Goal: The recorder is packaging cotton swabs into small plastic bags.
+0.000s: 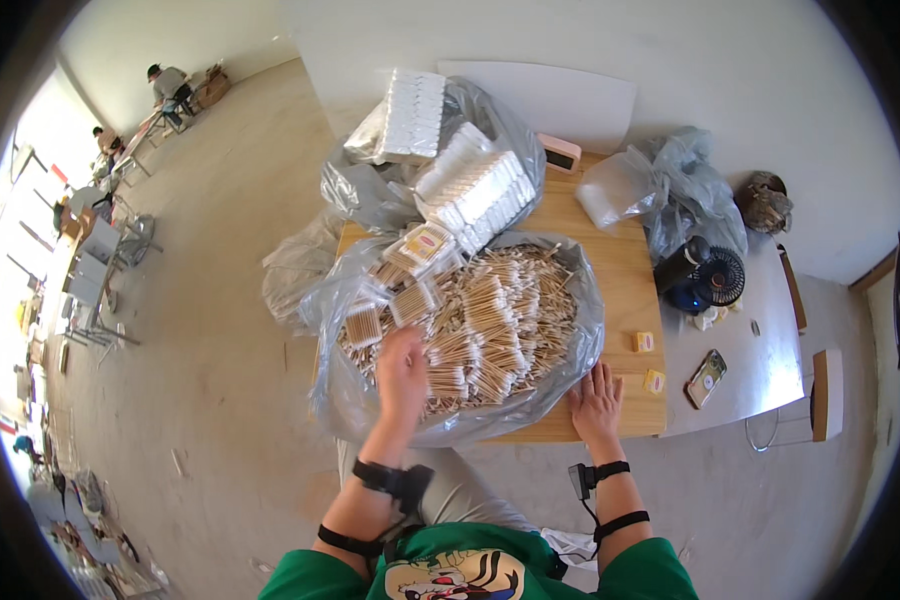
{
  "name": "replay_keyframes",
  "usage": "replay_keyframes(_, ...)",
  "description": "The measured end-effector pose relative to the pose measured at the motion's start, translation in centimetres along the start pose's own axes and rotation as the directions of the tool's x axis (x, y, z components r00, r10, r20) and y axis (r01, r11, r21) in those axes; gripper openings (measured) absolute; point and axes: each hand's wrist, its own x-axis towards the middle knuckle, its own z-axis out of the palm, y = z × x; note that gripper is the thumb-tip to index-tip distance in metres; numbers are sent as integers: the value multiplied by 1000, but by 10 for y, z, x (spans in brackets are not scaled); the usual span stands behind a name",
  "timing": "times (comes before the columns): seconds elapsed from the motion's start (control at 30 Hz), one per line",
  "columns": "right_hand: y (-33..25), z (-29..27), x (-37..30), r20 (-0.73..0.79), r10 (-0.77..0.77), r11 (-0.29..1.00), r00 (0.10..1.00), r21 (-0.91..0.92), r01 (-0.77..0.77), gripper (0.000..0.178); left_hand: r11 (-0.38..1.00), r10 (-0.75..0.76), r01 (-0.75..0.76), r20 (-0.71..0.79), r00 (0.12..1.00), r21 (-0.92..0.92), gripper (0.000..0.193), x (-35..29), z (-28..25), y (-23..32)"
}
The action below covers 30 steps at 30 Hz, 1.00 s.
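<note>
Cotton swabs (530, 320) heaped in grey bag (460, 432) on wooden table (625, 285) — pale wall (750, 90) behind, beige floor (210, 300) left. Left hand (402, 372) curled over swabs, can't tell grip — right hand (597, 402) flat on table, spread.

Bright daylight glares from the left, edges curving into black

A person in a green T-shirt (620, 575) sits at a wooden table (625, 265), left hand (402, 372) blurred above a gray plastic bag (450, 431) heaped with cotton swabs (495, 310), right hand (597, 403) spread flat near the front edge. White packs (485, 195) pile up behind; a black fan (720, 277) and a smartphone (707, 379) occupy an adjoining pale table (760, 355) at right.
</note>
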Motion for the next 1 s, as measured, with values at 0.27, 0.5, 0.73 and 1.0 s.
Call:
replay_keyframes(0.27, -4, 2, 3, 86, 10, 998, 996, -60, -4, 55, 949, -40, 127, -289, 956, 288, 51, 23, -40, -63)
replay_keyframes(0.5, -9, -7, 7, 216, 54, 998, 975, 1, -56, 52, 930, -153, 228, -263, 953, 287, 70, 27, -36, -75)
replay_keyframes(0.73, -15, -39, 15, -333, 174, 923, 927, 384, -35, 25, 942, -331, 319, -131, 934, -103, 37, 16, -48, -79)
replay_keyframes(1.0, -185, -90, 60, -138, -108, 513, 985, 841, 174, 23, 774, -289, 355, 206, 935, -524, 27, -4, -55, -41)
